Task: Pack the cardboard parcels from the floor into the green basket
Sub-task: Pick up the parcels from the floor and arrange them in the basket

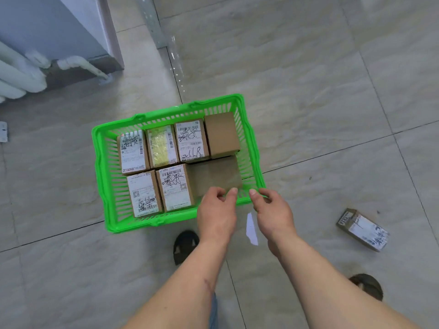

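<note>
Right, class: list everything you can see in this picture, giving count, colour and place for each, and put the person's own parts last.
Basket: one, green, on the floor, centre.
Parcels in basket: seven, brown, five with white labels up, two plain.
Loose parcel: one, brown with white label, on the floor at right.
Paper scrap: one, white, on the floor beside the basket.
Pipes: white, upper left.
Shoes: two, dark, below.
Left hand, right hand: empty, over the basket's near edge.
</note>
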